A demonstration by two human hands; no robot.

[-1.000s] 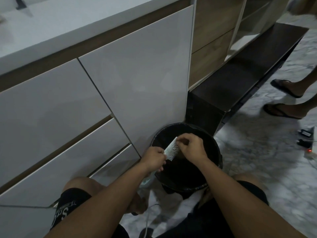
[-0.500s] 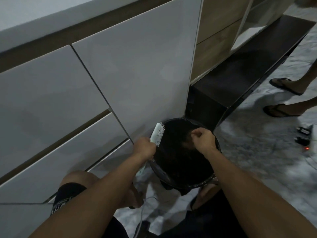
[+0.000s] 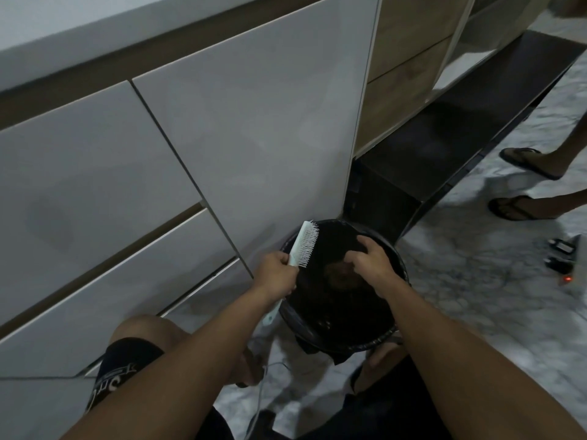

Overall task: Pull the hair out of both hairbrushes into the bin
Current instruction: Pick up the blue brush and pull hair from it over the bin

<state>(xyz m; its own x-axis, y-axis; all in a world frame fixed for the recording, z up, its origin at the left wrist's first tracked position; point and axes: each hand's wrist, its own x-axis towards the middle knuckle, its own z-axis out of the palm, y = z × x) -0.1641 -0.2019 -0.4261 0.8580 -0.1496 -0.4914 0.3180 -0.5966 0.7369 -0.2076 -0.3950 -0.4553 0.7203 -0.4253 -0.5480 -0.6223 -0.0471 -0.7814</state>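
— Hairbrush (image 3: 304,246): where is it?

— Left hand (image 3: 277,272) has its fingers wrapped round the handle, pale head tilted up past the knuckles, bristles facing the right hand (image 3: 372,262).

— And that one?

— Over the black bin (image 3: 386,336), fingers spread loosely and pointing down, apart from the bristles. Whether any strands cling to the fingertips, I cannot tell.

— Any hair visible?

— A brownish clump (image 3: 341,276) just under the right fingers, inside the bin. The bin stands beside the white cabinet (image 3: 241,138).
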